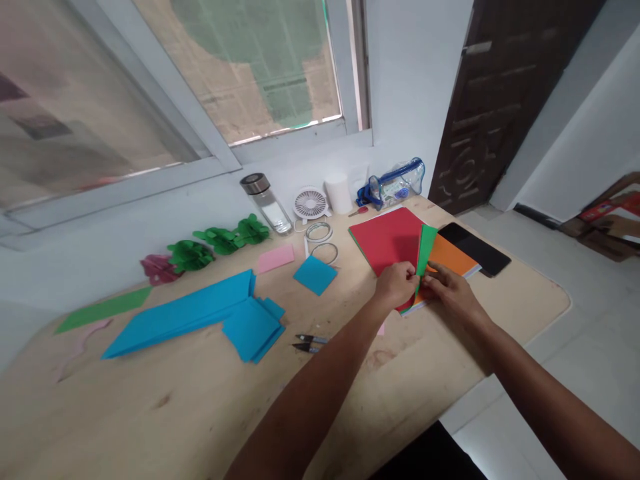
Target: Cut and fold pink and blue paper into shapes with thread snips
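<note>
A stack of coloured paper lies at the right of the table, with a red sheet (395, 237) on top and an orange sheet (450, 253) showing on the right. Between the two, a green sheet (426, 245) stands partly raised along its edge. My left hand (397, 283) rests over the red sheet, its fingers curled and pinching the lifted paper edge. Facing it, my right hand (453, 290) pinches the near part of the green sheet between thumb and fingers. The fingertips hide exactly how many sheets are held.
Cut blue paper (255, 330), a blue square (315, 275), pink paper (276, 259) and pens (310, 343) lie leftward. Green paper flowers (220, 240), a glass bottle (270, 207), a fan (311, 203) and tape rolls (320, 232) stand behind. A phone (475, 248) lies right.
</note>
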`<action>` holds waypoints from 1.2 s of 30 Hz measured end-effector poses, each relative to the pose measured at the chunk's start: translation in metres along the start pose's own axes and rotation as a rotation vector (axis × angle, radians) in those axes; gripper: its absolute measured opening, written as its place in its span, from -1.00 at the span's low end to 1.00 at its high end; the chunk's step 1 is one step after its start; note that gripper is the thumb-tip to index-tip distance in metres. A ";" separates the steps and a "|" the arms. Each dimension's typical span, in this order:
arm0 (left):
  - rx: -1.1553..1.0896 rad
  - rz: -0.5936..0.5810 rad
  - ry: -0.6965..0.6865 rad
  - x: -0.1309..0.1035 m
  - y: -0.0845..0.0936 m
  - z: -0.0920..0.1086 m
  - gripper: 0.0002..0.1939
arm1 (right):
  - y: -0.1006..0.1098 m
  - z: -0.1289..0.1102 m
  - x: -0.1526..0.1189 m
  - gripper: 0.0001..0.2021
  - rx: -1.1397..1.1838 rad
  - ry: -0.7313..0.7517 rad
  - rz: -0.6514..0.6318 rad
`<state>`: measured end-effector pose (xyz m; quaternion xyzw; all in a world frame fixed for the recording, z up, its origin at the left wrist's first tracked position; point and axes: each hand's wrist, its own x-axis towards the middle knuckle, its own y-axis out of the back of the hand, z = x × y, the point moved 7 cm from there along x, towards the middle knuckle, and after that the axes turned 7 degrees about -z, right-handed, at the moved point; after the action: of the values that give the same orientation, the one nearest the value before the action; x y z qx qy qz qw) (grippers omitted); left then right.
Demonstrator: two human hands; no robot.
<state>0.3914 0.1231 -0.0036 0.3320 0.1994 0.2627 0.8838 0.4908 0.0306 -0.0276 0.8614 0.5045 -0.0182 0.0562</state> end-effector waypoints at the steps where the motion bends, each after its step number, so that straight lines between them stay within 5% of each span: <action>1: -0.009 -0.007 -0.007 0.000 -0.001 0.000 -0.91 | 0.000 0.000 0.000 -0.45 -0.006 0.004 0.001; 22: -0.080 -0.061 -0.022 0.003 -0.001 -0.005 -0.62 | -0.008 -0.016 -0.005 -0.68 -0.040 0.067 -0.052; 36: -0.151 -0.062 -0.034 0.005 0.000 -0.010 -0.54 | -0.011 -0.016 -0.006 -0.59 0.014 0.075 -0.082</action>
<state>0.3901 0.1310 -0.0111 0.2624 0.1744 0.2438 0.9172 0.4776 0.0327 -0.0123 0.8405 0.5409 0.0083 0.0303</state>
